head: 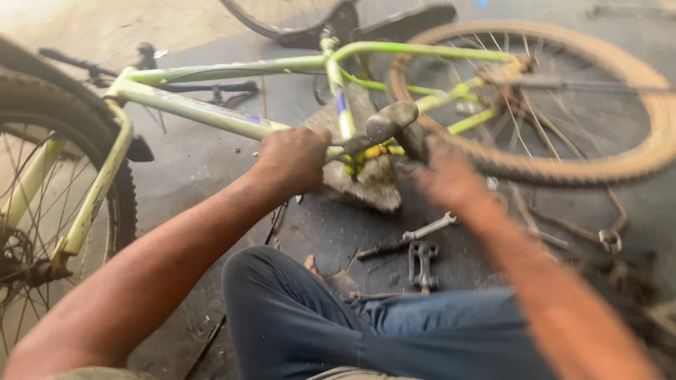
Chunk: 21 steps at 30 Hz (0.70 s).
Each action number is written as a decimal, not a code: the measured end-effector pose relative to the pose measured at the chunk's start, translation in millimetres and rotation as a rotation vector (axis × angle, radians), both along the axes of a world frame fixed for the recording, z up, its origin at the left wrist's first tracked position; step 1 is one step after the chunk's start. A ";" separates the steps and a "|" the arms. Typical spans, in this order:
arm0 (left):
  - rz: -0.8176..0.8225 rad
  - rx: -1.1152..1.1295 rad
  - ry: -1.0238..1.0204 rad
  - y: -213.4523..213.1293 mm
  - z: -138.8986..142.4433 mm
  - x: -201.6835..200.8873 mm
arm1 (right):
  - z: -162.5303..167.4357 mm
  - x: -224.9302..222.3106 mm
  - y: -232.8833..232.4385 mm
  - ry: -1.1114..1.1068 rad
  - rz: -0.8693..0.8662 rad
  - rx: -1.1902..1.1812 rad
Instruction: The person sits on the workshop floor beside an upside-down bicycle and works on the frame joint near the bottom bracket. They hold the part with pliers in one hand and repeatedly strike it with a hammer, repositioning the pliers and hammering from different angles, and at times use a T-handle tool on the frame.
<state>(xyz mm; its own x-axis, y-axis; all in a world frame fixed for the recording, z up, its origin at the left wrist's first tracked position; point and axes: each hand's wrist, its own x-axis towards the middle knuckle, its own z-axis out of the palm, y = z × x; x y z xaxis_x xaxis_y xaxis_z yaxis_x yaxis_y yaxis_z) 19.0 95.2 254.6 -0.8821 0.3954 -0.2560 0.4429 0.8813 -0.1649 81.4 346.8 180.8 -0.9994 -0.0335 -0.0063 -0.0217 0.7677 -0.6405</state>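
Observation:
A lime-green bicycle frame (211, 112) lies on its side across the floor, front wheel (42, 204) at left and muddy rear wheel (556, 105) at right. My left hand (292, 158) is closed around the down tube near the bottom bracket. A grey crank arm (384, 127) sticks up just right of it. My right hand (443, 176) is blurred by motion, just below the crank and beside the rear tyre; whether it holds anything is unclear.
On the dark floor by my knee lie a flat spanner (429, 226), a multi-ended wrench (422, 264) and a thin rod (380, 250). A ring-ended tool (610, 241) lies at right. Another wheel (282, 17) and a black saddle (405, 21) sit at the top.

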 end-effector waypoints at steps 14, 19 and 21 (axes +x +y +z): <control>-0.130 -0.187 0.101 -42.0 -48.1 -31.6 | -87.8 5.4 -34.9 -0.145 0.021 0.082; 0.107 -0.004 -0.013 -125.0 -83.2 -0.3 | -136.2 50.6 -25.8 -0.291 0.012 -0.324; 0.262 0.068 -0.072 -148.0 -111.0 15.8 | -141.3 69.6 -28.0 -0.349 0.042 -0.251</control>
